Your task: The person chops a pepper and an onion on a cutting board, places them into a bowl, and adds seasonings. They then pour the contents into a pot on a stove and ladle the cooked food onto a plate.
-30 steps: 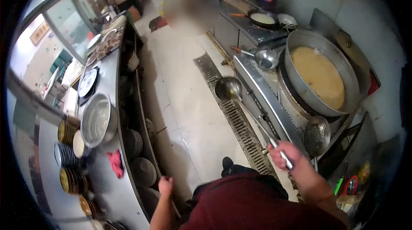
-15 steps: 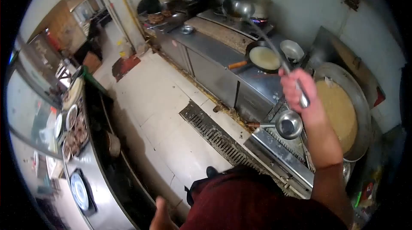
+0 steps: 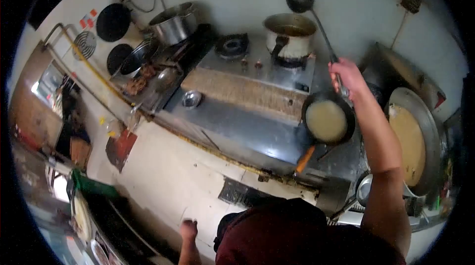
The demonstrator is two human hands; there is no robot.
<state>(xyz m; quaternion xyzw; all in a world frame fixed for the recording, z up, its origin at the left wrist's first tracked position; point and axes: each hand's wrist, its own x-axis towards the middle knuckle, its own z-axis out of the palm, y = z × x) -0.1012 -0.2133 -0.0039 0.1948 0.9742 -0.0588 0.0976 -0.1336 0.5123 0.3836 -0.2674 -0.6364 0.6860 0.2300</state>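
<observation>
My right hand is closed round the handle of a long metal ladle. The ladle's dark round bowl is raised, overlapping the wall just above a worn saucepan of brownish liquid on the stove. Below my right hand sits a black frying pan with a wooden handle and a pale, cloudy layer inside. To the right of my forearm is a large wok of tan liquid. My left hand hangs low by my body over the floor, away from the stove, its fingers mostly hidden.
A small metal bowl sits on the steel counter. At the far left of the range stand a tall pot and some brown food. A small metal pan lies below the wok. A floor drain grate is in front.
My view has swung toward the stove. The ladle's bowl has gone from in front of the saucepan to above it. My left hand has dropped lower, its thumb no longer standing out.
</observation>
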